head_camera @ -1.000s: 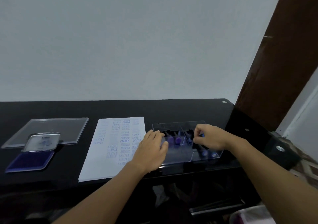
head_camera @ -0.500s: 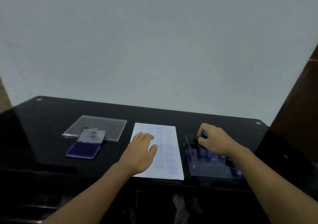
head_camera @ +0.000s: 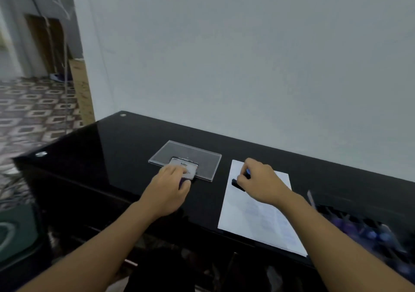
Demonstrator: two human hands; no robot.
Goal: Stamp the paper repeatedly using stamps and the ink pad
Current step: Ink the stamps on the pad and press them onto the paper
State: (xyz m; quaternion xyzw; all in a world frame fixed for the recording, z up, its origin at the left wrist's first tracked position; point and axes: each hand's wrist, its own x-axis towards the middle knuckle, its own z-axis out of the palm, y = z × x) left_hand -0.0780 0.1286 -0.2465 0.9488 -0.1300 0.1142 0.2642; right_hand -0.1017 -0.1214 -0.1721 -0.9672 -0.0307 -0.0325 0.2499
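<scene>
No text can be read with certainty. The ink pad lid (head_camera: 187, 166) bears a small dark printed mark, too blurred to make out. The paper (head_camera: 258, 221) carries faint blue stamped lines, none legible at this sharpness.

We're in what looks like a room in somebody's home: a glossy black glass table (head_camera: 89, 157), with round metal studs (head_camera: 122, 114) at its left corners, is set right up against a plain, pale painted wall (head_camera: 247, 56). Off past the table's left edge the floor (head_camera: 33, 112) runs away in patterned brown-and-cream tiles. A raw wooden board (head_camera: 82, 91) leans at the wall's corner, and further back a long-handled stick (head_camera: 48, 44) stands propped against a brown wooden door (head_camera: 40, 51).
</scene>
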